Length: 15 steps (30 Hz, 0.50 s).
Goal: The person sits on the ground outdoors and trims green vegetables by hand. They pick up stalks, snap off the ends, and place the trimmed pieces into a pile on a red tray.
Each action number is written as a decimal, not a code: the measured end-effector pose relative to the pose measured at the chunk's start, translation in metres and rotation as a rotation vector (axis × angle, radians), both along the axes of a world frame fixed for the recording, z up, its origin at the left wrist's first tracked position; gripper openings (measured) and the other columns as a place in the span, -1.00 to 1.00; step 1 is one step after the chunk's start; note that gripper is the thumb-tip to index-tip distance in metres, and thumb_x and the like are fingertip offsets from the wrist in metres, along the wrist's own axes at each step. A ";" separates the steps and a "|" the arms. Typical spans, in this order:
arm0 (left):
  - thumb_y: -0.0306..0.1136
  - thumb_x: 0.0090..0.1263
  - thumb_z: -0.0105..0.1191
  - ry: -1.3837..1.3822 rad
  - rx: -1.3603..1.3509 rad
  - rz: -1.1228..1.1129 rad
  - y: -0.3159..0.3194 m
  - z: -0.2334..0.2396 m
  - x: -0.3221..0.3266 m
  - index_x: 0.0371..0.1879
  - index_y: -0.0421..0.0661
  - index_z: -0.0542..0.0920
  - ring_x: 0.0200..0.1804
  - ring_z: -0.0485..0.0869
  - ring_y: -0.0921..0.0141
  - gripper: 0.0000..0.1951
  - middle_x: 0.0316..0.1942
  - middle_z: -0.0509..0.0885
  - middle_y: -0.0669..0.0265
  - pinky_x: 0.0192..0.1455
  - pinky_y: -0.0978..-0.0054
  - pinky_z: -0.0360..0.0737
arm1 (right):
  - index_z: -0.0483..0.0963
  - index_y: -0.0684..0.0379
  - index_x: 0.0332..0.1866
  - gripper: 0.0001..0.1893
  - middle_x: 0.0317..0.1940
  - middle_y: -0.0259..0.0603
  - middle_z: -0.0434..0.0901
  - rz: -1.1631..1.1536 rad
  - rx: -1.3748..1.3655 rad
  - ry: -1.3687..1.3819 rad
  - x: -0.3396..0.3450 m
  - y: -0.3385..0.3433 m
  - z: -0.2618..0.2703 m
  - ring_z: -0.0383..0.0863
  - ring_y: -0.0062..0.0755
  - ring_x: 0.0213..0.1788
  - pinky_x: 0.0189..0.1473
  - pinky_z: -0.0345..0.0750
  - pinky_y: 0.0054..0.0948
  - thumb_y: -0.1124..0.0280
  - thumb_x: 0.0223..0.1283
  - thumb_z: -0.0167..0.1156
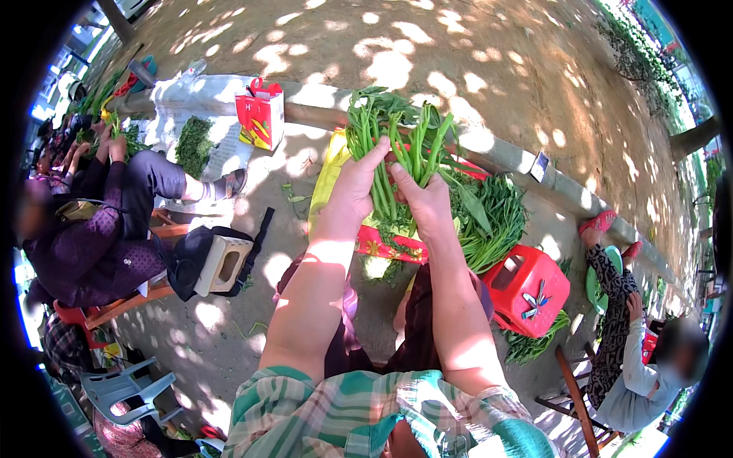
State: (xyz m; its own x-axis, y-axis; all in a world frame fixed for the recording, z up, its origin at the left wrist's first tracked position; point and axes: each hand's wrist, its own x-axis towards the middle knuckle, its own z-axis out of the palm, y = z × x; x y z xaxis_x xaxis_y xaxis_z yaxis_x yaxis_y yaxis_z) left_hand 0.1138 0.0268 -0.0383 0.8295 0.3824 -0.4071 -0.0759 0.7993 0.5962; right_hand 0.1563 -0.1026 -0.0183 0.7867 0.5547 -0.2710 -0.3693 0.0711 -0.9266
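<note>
In front of me my left hand is closed around a bunch of leafy green stems, which look like water spinach. My right hand grips a second bunch of thick green stems close beside it, thumb laid along the stalks. Both bunches point away from me, their leaves at the far end. Below them, a yellow and red patterned sheet lies on the ground with loose greens on it. A large heap of long-leaved greens rests to the right of my right hand.
A red plastic stool with small knives on top stands at my right. Beyond runs a low concrete curb with a phone. A red and white bag stands front left. Seated people flank me.
</note>
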 end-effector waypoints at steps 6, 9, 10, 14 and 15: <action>-0.29 0.46 0.16 -0.044 0.043 0.060 -0.009 0.010 0.001 0.08 -0.14 0.57 -0.07 0.68 0.37 -0.71 -0.05 0.68 0.26 0.02 0.35 0.68 | 0.58 0.30 0.05 -0.73 -0.14 -0.27 0.70 -0.040 -0.013 -0.136 -0.008 0.006 -0.004 0.62 -0.63 -0.18 -0.10 0.57 -0.56 0.47 0.27 0.31; -0.30 0.42 0.23 -0.043 0.047 0.022 -0.007 0.013 -0.003 0.06 -0.10 0.57 -0.11 0.66 0.37 -0.70 -0.08 0.66 0.26 -0.09 0.35 0.67 | 0.58 0.30 0.04 -0.74 -0.18 -0.30 0.69 -0.046 -0.033 -0.121 -0.005 0.005 -0.002 0.61 -0.64 -0.22 -0.14 0.56 -0.57 0.50 0.27 0.29; -0.29 0.41 0.24 -0.038 0.044 0.018 -0.004 0.010 -0.003 0.05 -0.10 0.57 -0.12 0.66 0.38 -0.69 -0.09 0.66 0.27 -0.10 0.37 0.66 | 0.61 0.25 -0.06 -0.77 -0.30 -0.37 0.67 -0.047 0.048 -0.018 -0.004 0.005 0.000 0.58 -0.63 -0.35 -0.25 0.51 -0.58 0.44 0.22 0.37; -0.31 0.39 0.24 -0.033 0.049 -0.003 -0.002 0.008 -0.004 0.05 -0.11 0.60 -0.14 0.67 0.43 -0.70 -0.13 0.69 0.30 -0.11 0.41 0.65 | 0.58 0.29 -0.03 -0.78 -0.28 -0.34 0.65 0.005 0.023 0.026 0.000 -0.001 0.011 0.62 -0.57 -0.33 -0.24 0.55 -0.55 0.54 0.23 0.30; -0.32 0.39 0.24 -0.035 0.044 -0.021 -0.002 0.011 -0.005 0.04 -0.11 0.61 -0.15 0.67 0.43 -0.71 -0.14 0.70 0.31 -0.12 0.42 0.65 | 0.58 0.27 -0.03 -0.77 -0.28 -0.34 0.65 -0.012 0.045 0.071 0.002 -0.003 0.009 0.61 -0.57 -0.34 -0.23 0.54 -0.55 0.51 0.22 0.32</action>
